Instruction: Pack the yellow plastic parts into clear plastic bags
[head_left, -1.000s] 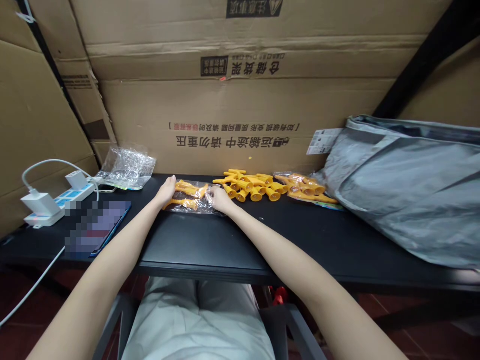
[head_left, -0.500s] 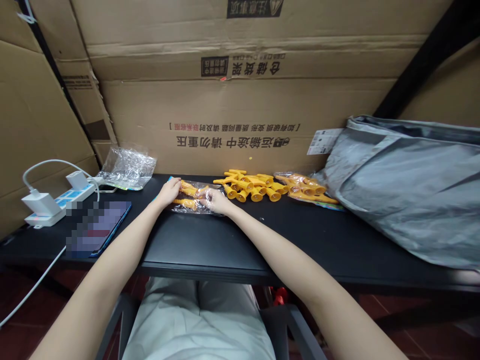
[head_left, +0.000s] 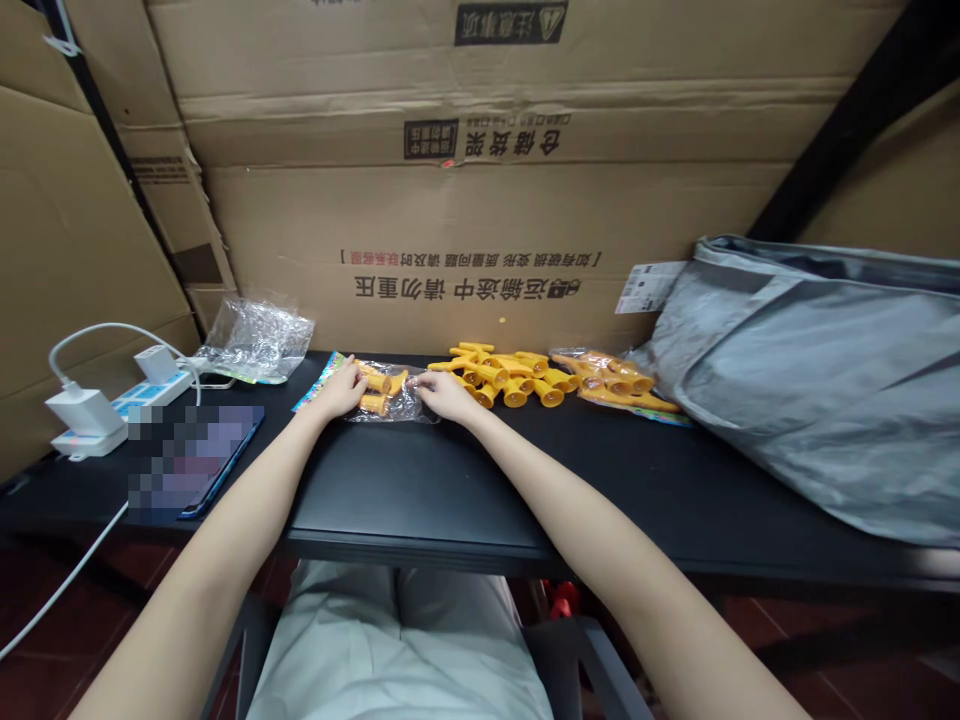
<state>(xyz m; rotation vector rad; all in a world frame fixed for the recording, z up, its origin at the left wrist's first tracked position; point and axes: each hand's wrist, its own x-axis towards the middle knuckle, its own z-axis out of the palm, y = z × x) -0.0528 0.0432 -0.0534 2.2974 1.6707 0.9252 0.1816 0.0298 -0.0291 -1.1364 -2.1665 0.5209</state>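
Observation:
A clear plastic bag (head_left: 406,407) with a colourful header card (head_left: 328,376) lies on the black table, and several yellow toy horns (head_left: 374,404) show inside it. My left hand (head_left: 342,390) is closed over the bag's left part beside the card. At the right end of the bag, my right hand (head_left: 447,394) pinches its clear film between thumb and fingers. Just beyond my right hand is a pile of loose yellow toy horns (head_left: 516,382), their flared ends mostly facing me.
Another packed bag of horns (head_left: 615,375) lies right of the pile, beside a large grey fabric bag (head_left: 817,390). On the left are crumpled clear bags (head_left: 259,338), a white power strip (head_left: 150,395) with chargers, and a phone (head_left: 202,460). Cardboard (head_left: 480,215) walls the back.
My right hand has drawn back slightly right, from over the horns to the bag's edge. My left hand has shifted a little, and more of the header card shows.

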